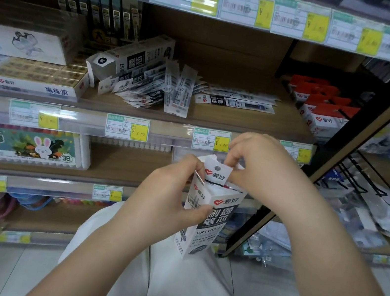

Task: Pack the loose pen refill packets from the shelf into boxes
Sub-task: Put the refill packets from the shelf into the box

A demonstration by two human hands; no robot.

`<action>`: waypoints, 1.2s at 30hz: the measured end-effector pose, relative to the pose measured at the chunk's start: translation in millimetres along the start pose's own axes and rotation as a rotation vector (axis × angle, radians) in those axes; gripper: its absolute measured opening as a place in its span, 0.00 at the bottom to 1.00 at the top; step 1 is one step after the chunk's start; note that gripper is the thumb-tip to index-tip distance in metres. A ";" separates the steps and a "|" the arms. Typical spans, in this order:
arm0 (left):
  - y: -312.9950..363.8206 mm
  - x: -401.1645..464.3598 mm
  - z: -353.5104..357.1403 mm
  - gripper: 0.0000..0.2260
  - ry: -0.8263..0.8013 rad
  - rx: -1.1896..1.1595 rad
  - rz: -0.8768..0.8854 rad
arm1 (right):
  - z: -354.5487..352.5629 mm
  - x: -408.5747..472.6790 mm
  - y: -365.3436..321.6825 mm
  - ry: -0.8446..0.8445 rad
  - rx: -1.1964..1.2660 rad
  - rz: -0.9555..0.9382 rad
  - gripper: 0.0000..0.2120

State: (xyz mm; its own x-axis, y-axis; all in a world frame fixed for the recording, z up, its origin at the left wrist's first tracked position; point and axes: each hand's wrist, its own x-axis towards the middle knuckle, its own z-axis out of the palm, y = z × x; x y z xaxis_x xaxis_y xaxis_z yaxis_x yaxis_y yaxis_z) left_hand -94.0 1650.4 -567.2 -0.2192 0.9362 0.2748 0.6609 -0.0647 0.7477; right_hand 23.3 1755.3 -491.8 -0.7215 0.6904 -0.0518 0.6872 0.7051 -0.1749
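The left hand (168,190) gripped the open box (207,218); the right hand (256,164) pinched a packet (216,174) at its mouth — loose packets (163,87) lay on the shelf (258,122).

Refill box held open, loose packets on the shelf

A white-and-black refill box (207,218) stands upright with its top flap open, a packet (216,173) poking out. More packets (152,88) lie fanned mid-shelf beside a second box (131,61) tipped on its side, with a few flat ones (236,101) toward the right end.
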 end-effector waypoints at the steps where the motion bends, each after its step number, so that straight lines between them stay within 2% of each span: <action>1: 0.3 0.0 0.3 0.21 -0.001 -0.001 0.002 | -2.8 0.7 1.3 -0.029 0.011 -0.002 0.06; 7: -0.6 0.0 0.3 0.21 0.005 -0.009 0.002 | -8.6 0.2 4.6 0.026 0.096 -0.004 0.03; 14: 1.0 0.8 1.3 0.21 -0.007 0.001 0.008 | -9.1 9.4 -1.8 -0.214 0.051 0.066 0.08; 18: -1.1 0.3 0.7 0.21 0.010 -0.001 0.021 | -9.9 9.0 -1.2 -0.203 0.132 0.058 0.13; 22: -3.4 0.9 -0.2 0.21 0.020 -0.006 0.021 | -7.2 7.6 -0.9 -0.200 0.172 0.032 0.11; 24: -2.6 1.1 0.0 0.21 0.011 -0.012 0.020 | -9.9 9.8 -2.9 -0.256 0.114 0.045 0.08; 26: -1.0 1.1 1.2 0.21 0.003 -0.015 0.023 | -13.8 10.4 -2.7 -0.317 0.006 0.072 0.12; 29: 0.4 1.5 3.2 0.21 0.001 -0.005 0.030 | -15.0 11.5 -3.9 -0.256 -0.018 0.025 0.10; 32: -0.7 0.6 2.4 0.21 0.010 -0.013 0.023 | -13.6 9.9 -2.1 -0.306 -0.038 0.018 0.10; 34: -1.7 -0.2 0.8 0.21 0.012 -0.015 0.016 | -17.1 5.7 0.2 -0.224 0.085 -0.012 0.07; 36: -1.9 -0.4 -0.3 0.21 0.013 -0.015 0.012 | -22.3 -1.5 2.3 -0.070 0.244 -0.025 0.07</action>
State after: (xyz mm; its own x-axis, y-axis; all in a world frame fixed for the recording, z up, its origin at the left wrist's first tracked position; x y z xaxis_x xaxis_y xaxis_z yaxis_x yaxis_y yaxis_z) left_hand -95.4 1650.0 -568.6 -0.2203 0.9308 0.2916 0.6530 -0.0813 0.7529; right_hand 27.9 1759.5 -470.2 -0.7478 0.6546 -0.1108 0.6348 0.6560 -0.4084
